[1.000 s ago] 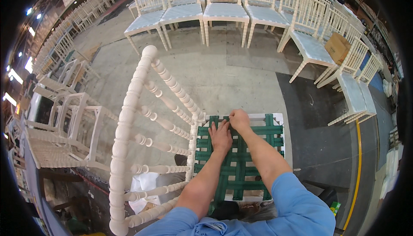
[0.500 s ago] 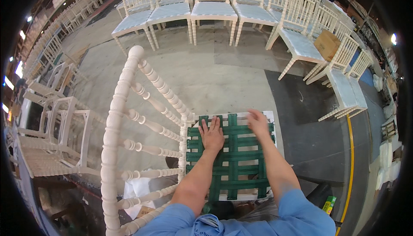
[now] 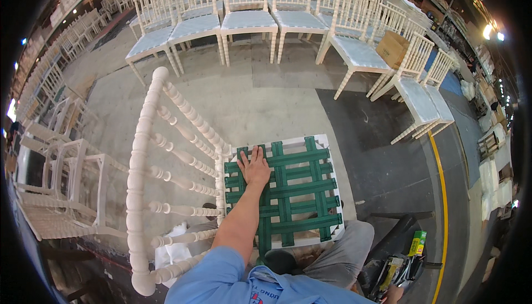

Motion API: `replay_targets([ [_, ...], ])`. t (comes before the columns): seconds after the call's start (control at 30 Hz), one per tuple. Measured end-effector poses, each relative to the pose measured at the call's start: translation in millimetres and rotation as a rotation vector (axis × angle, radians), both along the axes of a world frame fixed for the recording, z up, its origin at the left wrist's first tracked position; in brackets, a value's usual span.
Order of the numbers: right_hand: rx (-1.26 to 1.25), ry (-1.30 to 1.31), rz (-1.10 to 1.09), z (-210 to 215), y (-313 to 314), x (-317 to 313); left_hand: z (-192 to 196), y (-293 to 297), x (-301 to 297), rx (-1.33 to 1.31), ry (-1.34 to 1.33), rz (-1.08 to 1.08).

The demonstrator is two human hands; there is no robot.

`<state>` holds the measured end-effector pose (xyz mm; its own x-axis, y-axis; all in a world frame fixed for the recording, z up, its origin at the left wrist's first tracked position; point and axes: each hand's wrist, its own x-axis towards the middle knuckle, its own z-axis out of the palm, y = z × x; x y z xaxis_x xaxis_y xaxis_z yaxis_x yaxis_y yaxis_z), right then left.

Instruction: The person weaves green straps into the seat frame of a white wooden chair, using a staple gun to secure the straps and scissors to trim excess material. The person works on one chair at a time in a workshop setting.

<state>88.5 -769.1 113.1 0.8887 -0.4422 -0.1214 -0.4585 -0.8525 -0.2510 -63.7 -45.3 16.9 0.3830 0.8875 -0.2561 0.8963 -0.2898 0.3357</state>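
My left hand (image 3: 255,169) lies flat with its fingers spread on the green webbing straps (image 3: 284,196), near the chair back. The straps are woven across the seat frame (image 3: 323,141) of a cream chair, whose turned-spindle back (image 3: 145,154) rises at the left. A loose strap end (image 3: 265,251) hangs off the near side of the seat. At the lower right, my right hand (image 3: 392,294) is at a dark holder of tools (image 3: 394,273); its fingers are mostly hidden, and what they touch cannot be made out.
A green and yellow box (image 3: 418,243) stands by the tools. Rows of cream chairs (image 3: 249,20) with covered seats curve across the far side, with a cardboard box (image 3: 392,49) on one. More chair frames (image 3: 83,185) are at the left. A yellow floor line (image 3: 441,204) runs along the right.
My right hand has left the far right part of the seat and gone down to the tools at lower right. My left hand stays on the straps. The whole view has shifted.
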Motion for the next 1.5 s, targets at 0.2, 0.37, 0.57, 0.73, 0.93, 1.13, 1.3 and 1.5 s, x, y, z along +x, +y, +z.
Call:
replay_targets([
  [0.2, 0.235, 0.163, 0.257, -16.5, 18.4, -65.5, 7.6, -12.6, 20.3, 0.078, 0.025, -0.077],
  [0.37, -0.013, 0.15, 0.003, -27.9, 25.6, -13.5, 3.3, -10.3, 14.3, 0.062, -0.023, -0.055],
  [0.57, 0.148, 0.03, 0.29, -45.6, 26.5, 14.3, 6.4, -9.4, 10.8, 0.079, -0.051, -0.054],
  [0.73, 0.502, 0.039, 0.236, -11.8, 19.2, 8.2, 3.0, -13.0, 24.0, 0.041, -0.146, -0.06],
  [0.93, 0.866, 0.089, 0.393, 38.6, 126.2, 18.0, -5.8, -4.7, 11.7, 0.035, -0.181, -0.002],
  [1.13, 1.136, 0.506, 0.645, 93.3, 349.1, 36.2, -7.1, -0.4, 8.1, 0.011, -0.204, 0.013],
  [1.3, 1.097, 0.695, 0.915, 36.4, 547.4, 20.5, -5.0, 0.6, 10.2, -0.034, -0.203, 0.004],
  [1.5, 1.087, 0.788, 0.949, -11.3, 687.0, -11.3, -11.3, 4.0, 9.1, -0.008, -0.206, 0.007],
])
